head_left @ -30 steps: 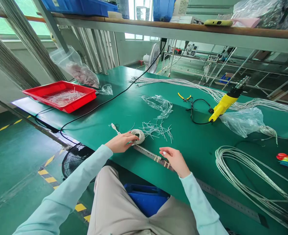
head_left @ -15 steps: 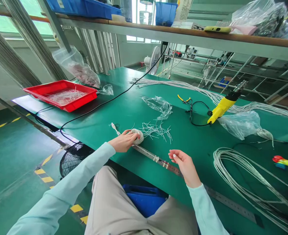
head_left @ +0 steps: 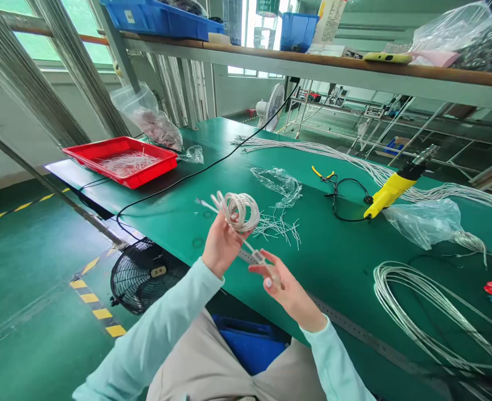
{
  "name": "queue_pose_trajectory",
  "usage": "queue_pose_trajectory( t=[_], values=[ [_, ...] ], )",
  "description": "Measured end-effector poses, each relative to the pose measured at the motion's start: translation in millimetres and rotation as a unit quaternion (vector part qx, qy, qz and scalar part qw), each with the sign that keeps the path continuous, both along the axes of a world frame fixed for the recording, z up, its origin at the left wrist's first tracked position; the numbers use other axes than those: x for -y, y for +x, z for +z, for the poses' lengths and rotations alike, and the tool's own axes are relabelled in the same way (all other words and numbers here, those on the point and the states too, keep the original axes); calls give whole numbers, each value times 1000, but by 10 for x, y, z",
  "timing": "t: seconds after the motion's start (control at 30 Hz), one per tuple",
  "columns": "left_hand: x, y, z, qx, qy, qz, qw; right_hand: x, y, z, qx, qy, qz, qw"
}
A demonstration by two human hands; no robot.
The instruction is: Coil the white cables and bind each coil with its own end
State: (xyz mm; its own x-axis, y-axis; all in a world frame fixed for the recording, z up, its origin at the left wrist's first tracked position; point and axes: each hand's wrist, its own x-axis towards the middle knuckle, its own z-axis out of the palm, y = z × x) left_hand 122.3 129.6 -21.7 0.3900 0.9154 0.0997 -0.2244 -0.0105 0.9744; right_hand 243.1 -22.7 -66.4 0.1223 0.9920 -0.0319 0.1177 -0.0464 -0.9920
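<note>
My left hand (head_left: 223,248) is raised above the green bench and grips a small coil of white wire (head_left: 240,212). A loose wire tail runs down from the coil, and my right hand (head_left: 285,289) pinches it between thumb and fingers. Another short end with a pale tip sticks out to the left of the coil. Just beyond my hands lies a scatter of short cut white wires (head_left: 277,228) on the green mat. A crumpled clear plastic bag (head_left: 277,186) is behind them.
A yellow heat gun (head_left: 391,190) and yellow-handled pliers (head_left: 322,175) lie to the right, by long white wire bundles (head_left: 417,301). A red tray (head_left: 120,161) holds cut wires at the left. A metal rule strip (head_left: 354,328) runs along the bench edge. A floor fan (head_left: 145,275) stands below.
The coil has been lifted off the bench in my left hand. My right hand has come in and taken the wire tail. The view has shifted slightly.
</note>
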Motion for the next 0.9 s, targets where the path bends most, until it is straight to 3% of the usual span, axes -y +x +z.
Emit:
queue_pose_trajectory(
  t=[0.07,0.17,0.27,0.43,0.53,0.7,0.9],
  values=[
    [-12,66,-237,-5,-32,31,999,-39,-12,-35,50,-51,24,997],
    [-58,68,-534,-60,-56,38,996,-92,82,-139,132,-82,-32,987],
    [-149,-57,-667,-174,-44,14,984,-139,196,-248,222,-68,-93,968],
    [-368,-335,-594,-423,37,-3,905,-202,265,-333,330,-36,-133,934],
    [-418,-415,-500,-508,103,-34,854,-231,295,-347,368,-25,-139,919],
    [-386,-427,-384,-501,270,-131,812,-232,409,-357,389,-27,-149,909],
    [-513,-389,-450,-441,415,-218,765,-196,479,-329,371,-49,-143,916]
  ],
)
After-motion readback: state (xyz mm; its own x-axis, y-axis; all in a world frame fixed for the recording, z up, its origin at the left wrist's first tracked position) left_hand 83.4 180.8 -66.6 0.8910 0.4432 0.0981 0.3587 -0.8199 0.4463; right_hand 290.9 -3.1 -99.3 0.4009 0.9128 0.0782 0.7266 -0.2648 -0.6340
